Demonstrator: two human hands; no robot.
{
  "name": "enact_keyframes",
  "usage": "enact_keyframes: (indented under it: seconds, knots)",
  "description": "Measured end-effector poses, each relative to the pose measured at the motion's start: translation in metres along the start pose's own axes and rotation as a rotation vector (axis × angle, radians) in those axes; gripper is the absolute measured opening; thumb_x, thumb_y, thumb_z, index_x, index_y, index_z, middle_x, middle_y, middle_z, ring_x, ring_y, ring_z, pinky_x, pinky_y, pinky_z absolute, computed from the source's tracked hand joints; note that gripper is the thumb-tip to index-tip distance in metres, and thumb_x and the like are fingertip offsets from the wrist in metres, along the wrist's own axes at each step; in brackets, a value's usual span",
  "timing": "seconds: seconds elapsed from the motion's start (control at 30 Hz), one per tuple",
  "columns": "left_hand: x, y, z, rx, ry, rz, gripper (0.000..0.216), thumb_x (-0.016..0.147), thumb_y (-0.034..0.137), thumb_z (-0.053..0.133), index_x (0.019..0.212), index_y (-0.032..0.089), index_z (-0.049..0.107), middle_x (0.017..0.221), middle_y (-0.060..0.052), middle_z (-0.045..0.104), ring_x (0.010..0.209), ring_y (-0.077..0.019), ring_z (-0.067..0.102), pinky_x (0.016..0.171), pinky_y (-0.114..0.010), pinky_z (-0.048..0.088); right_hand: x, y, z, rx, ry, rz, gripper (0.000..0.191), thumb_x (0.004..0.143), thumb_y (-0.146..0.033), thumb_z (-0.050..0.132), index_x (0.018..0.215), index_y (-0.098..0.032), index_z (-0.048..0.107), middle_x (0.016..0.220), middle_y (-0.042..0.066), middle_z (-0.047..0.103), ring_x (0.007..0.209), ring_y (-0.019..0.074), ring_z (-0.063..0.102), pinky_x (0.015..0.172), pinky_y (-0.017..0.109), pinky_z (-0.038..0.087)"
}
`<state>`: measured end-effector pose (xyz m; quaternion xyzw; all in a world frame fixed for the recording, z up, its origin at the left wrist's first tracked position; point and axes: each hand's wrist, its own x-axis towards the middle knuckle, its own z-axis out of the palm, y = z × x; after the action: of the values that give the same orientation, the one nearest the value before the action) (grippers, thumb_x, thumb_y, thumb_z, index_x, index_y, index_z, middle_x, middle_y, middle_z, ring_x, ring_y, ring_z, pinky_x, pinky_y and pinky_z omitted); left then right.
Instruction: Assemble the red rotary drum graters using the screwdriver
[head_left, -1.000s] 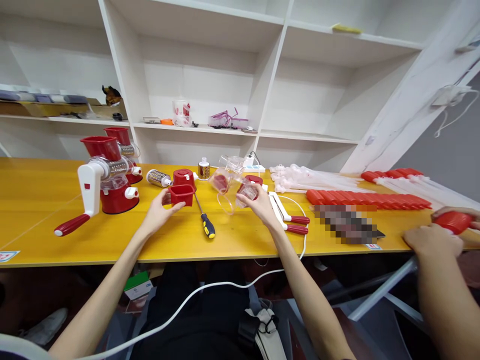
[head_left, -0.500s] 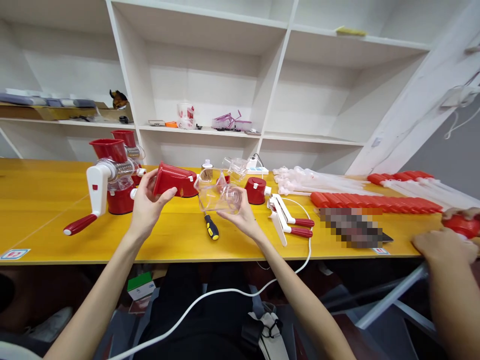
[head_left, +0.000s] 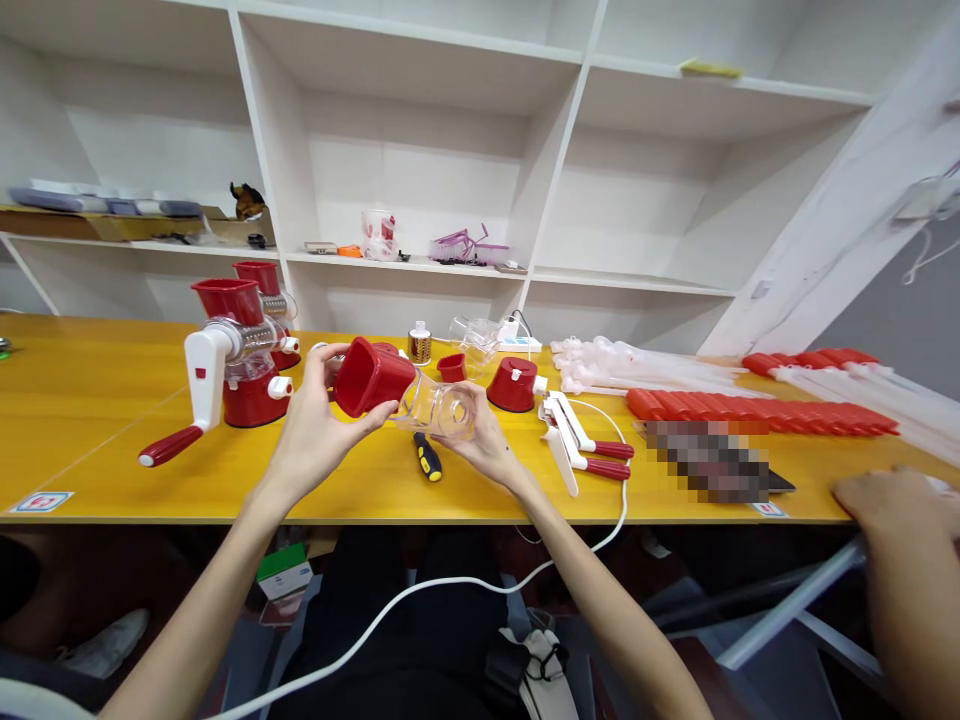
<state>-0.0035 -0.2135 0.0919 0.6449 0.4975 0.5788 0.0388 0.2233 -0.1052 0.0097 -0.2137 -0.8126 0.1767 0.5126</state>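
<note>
My left hand (head_left: 315,430) is closed round a red plastic hopper (head_left: 371,375), held tilted on its side above the yellow table (head_left: 90,440). My right hand (head_left: 480,440) grips a clear plastic housing (head_left: 442,408). The two parts meet end to end between my hands. A yellow-and-black screwdriver (head_left: 427,458) lies on the table just under them. A red dome-shaped base (head_left: 513,385) stands to the right of my right hand.
Two assembled red-and-white crank graters (head_left: 232,375) stand at the left. White handles with red grips (head_left: 581,445) lie right of centre, then rows of red and clear parts (head_left: 750,405). Another person's hand (head_left: 892,510) is at the right edge. White shelves (head_left: 420,260) rise behind.
I lifted the red hopper and the clear housing from the table, turned the hopper sideways and brought the two together. The other person's hand moved lower at the right.
</note>
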Motion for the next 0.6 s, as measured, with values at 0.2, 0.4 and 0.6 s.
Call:
enact_keyframes:
  seconds: [0.2, 0.4, 0.6]
  knots:
    - [-0.003, 0.005, 0.002, 0.131, -0.005, -0.033, 0.079, 0.074, 0.055, 0.075, 0.140, 0.027, 0.041, 0.121, -0.009, 0.064, 0.103, -0.0295, 0.068, 0.091, -0.047, 0.056, -0.002, 0.005, 0.003, -0.068, 0.016, 0.001, 0.067, 0.086, -0.042, 0.073, 0.136, -0.024, 0.033, 0.132, 0.015, 0.051, 0.127, 0.0295, 0.054, 0.111, 0.049, 0.045]
    - [-0.003, 0.003, 0.000, 0.224, -0.118, -0.054, 0.076, 0.075, 0.059, 0.073, 0.140, 0.030, 0.044, 0.123, -0.008, 0.065, 0.110, -0.0321, 0.066, 0.095, -0.047, 0.054, 0.000, -0.001, 0.000, -0.112, 0.033, -0.026, 0.062, 0.085, -0.040, 0.073, 0.134, -0.024, 0.036, 0.130, 0.014, 0.052, 0.123, 0.0299, 0.055, 0.108, 0.050, 0.045]
    - [-0.003, -0.003, 0.007, 0.221, -0.130, -0.019, 0.071, 0.080, 0.062, 0.067, 0.139, 0.028, 0.047, 0.136, -0.011, 0.055, 0.124, -0.0339, 0.056, 0.104, -0.051, 0.047, 0.000, -0.007, 0.002, -0.126, 0.023, -0.011, 0.061, 0.085, -0.042, 0.072, 0.132, -0.024, 0.037, 0.129, 0.014, 0.053, 0.121, 0.0306, 0.055, 0.105, 0.051, 0.048]
